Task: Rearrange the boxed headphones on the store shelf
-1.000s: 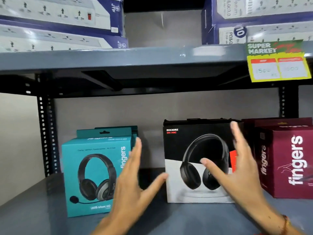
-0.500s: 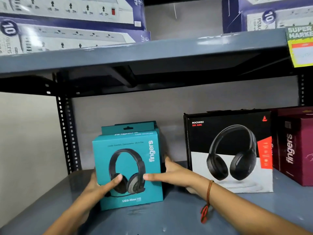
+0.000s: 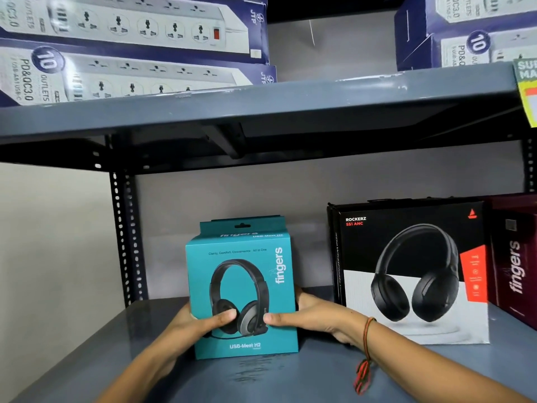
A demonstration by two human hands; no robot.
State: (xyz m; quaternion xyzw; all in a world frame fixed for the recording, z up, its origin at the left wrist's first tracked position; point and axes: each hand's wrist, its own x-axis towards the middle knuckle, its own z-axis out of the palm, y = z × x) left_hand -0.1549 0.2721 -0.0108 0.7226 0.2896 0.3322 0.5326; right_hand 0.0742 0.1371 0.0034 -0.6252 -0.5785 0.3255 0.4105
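A teal "fingers" headset box (image 3: pixel 242 274) stands upright on the grey shelf (image 3: pixel 290 379), left of centre. My left hand (image 3: pixel 197 322) grips its left side, thumb across the front. My right hand (image 3: pixel 313 315) grips its right side, thumb on the front too. To the right stands a black and white Rockerz headphone box (image 3: pixel 412 271), apart from the teal box. A dark red "fingers" box (image 3: pixel 514 257) sits at the far right, partly cut off by the frame edge.
The upper shelf (image 3: pixel 261 109) hangs low above and carries blue power-strip boxes (image 3: pixel 130 48) on the left and more (image 3: pixel 465 30) on the right. A perforated black upright (image 3: pixel 125 237) stands at the left. A yellow price tag (image 3: pixel 527 91) hangs top right.
Both hands went from open in the air to gripping the teal box. The box has shifted right toward the black box, and the view has come closer.
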